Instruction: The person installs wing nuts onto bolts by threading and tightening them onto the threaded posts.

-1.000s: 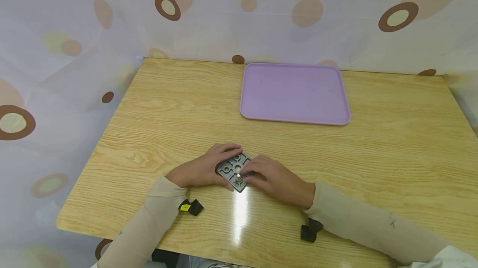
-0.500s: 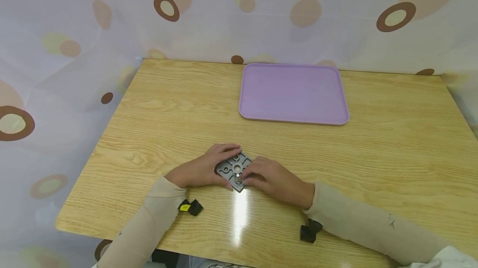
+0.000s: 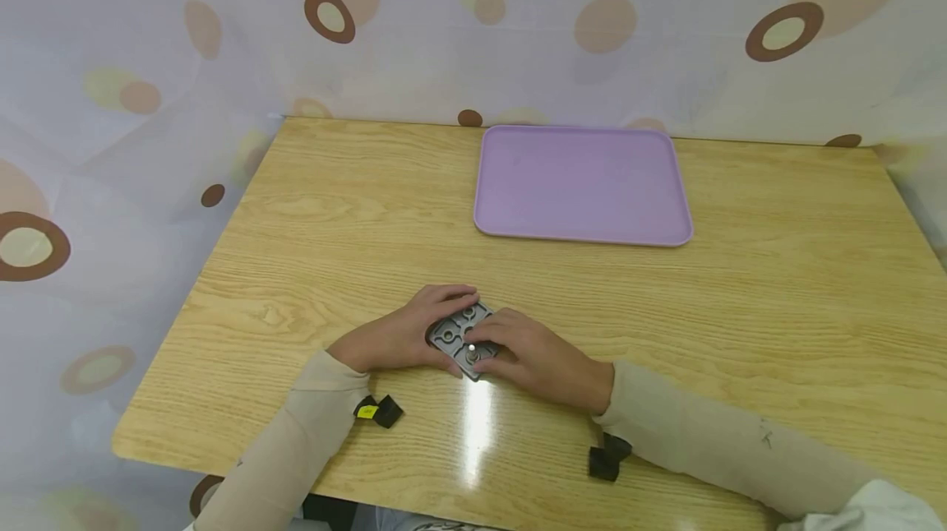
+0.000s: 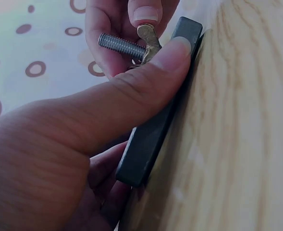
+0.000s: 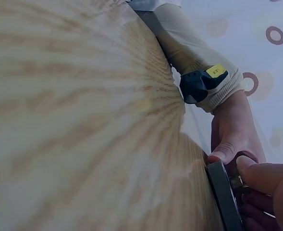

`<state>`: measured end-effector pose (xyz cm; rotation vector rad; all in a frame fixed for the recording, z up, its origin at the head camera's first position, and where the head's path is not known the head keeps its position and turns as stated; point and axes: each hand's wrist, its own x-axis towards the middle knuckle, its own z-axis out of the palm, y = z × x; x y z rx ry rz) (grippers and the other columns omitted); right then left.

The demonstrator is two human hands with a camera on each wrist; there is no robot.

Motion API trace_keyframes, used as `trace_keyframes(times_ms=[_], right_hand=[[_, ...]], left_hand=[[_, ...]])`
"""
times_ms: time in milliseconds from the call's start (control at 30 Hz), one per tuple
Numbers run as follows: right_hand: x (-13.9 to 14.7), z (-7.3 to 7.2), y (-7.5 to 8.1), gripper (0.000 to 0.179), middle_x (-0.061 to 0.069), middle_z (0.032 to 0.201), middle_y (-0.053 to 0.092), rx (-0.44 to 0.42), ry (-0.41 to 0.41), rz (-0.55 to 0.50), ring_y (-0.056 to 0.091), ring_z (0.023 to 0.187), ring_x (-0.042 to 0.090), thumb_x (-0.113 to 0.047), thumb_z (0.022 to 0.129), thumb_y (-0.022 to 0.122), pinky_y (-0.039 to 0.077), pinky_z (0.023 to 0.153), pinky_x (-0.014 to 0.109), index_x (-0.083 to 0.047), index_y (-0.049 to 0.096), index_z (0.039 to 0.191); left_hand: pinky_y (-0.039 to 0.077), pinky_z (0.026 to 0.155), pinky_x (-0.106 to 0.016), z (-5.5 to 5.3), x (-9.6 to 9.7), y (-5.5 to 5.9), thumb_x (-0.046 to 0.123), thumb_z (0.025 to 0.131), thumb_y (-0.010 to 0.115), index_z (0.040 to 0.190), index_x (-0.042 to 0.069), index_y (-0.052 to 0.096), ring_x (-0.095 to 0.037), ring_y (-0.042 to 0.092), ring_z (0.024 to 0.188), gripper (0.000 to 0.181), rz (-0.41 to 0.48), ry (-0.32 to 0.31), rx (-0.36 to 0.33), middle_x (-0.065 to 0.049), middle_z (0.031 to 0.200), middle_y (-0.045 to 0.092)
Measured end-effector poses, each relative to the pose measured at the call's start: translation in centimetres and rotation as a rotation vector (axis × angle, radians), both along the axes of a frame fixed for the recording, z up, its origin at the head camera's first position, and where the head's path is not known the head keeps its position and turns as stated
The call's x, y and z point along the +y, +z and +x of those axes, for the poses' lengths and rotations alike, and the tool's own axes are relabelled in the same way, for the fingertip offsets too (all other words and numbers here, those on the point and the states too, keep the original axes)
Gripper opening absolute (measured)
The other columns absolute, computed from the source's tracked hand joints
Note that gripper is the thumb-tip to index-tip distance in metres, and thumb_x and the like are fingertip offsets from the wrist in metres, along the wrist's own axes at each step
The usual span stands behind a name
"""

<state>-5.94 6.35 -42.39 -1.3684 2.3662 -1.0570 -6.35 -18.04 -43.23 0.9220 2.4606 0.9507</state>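
Note:
A square grey metal plate (image 3: 457, 325) with round holes and raised ribs lies on the table. My left hand (image 3: 403, 335) grips it by its edges, thumb on the near side and fingers on the far side. From the plate's near corner a threaded bolt (image 4: 122, 46) sticks up, with a brass-coloured wing nut (image 4: 150, 42) low on its thread. My right hand (image 3: 543, 357) has thumb and index finger at the wing nut, with a fingertip against one wing. In the right wrist view the plate (image 5: 224, 195) shows edge-on, and the nut is partly hidden by the thumb.
A purple tray (image 3: 584, 186) lies at the back of the wooden table (image 3: 333, 243). A patterned cloth (image 3: 540, 21) hangs behind and to the left. Black camera mounts (image 3: 386, 412) hang from both sleeves.
My right hand has shifted slightly left over the plate, its index finger now farther round the bolt and covering the centre hole. The left hand and plate stay put.

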Motion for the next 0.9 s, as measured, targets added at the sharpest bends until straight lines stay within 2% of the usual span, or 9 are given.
trace_keyframes(times_ms=[300,567,900], right_hand=[[0.34,0.01,0.27,0.027,-0.008,0.114,0.058,0.016,-0.025,-0.008,0.049,0.105,0.006,-0.025,0.092,0.060,0.043,0.087,0.028,-0.013,0.063,0.116],[0.75,-0.07,0.04,0.018,-0.009,0.109,0.060,0.075,-0.025,-0.053,0.051,0.102,0.006,-0.016,0.093,0.057,0.043,0.087,0.027,-0.015,0.065,0.109],[0.75,-0.03,0.08,0.010,-0.014,0.100,0.060,0.025,-0.022,-0.051,0.052,0.094,0.003,-0.021,0.092,0.059,0.045,0.081,0.025,-0.020,0.066,0.099]], left_hand=[[0.030,0.100,-0.037,-0.05,0.03,-0.08,0.046,0.072,0.075,0.147,0.015,0.027,-0.016,0.021,0.131,0.095,0.007,-0.001,0.000,0.002,0.150,0.020],[0.029,0.100,-0.037,-0.05,-0.03,-0.16,0.046,0.072,0.075,0.147,0.014,0.028,-0.016,0.021,0.132,0.095,0.008,-0.003,0.010,0.002,0.150,0.021],[0.029,0.101,-0.037,-0.05,-0.08,-0.17,0.047,0.072,0.075,0.147,0.015,0.028,-0.016,0.020,0.132,0.095,0.005,-0.002,0.011,0.003,0.150,0.021]])
